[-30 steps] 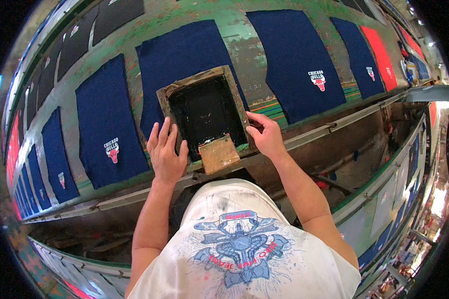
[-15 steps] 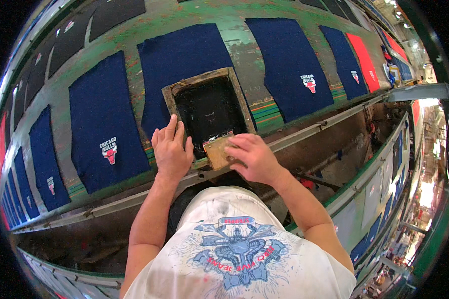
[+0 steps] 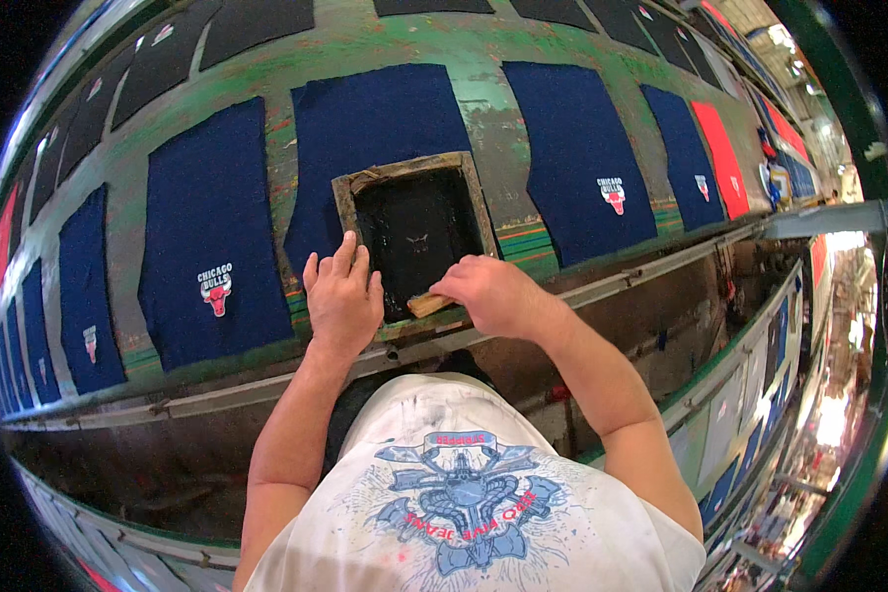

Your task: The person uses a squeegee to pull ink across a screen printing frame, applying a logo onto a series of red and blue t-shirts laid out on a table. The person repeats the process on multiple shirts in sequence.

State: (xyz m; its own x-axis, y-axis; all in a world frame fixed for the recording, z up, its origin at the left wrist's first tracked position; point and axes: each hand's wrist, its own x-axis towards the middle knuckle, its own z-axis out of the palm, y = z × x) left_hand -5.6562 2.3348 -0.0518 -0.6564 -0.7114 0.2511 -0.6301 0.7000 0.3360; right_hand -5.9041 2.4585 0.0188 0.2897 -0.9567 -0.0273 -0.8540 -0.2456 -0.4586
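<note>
A wooden-edged printing screen (image 3: 405, 170) with dark mesh lies over the near part of a navy fabric panel (image 3: 380, 109) on the green table. A small pale design shows faintly in the mesh. My left hand (image 3: 343, 304) rests along the screen's left rail, fingers stretched out and apart. Gripped in my right hand (image 3: 501, 298) is a wooden squeegee (image 3: 426, 305), at the near end of the mesh. Its narrow wooden edge shows; my fingers and the back of my hand cover the rest.
Navy panels with a printed bull's-head emblem lie on both sides, one at the left (image 3: 212, 217) and one at the right (image 3: 582, 158). A red panel (image 3: 720, 158) lies farther right. A metal rail (image 3: 602, 293) follows the table's near edge. Black panels (image 3: 257, 30) line the far side.
My right hand has turned over the squeegee and lifted slightly; its broad face showed before, now only a narrow edge. My left hand stays on the rail. The whole view has shifted slightly.
</note>
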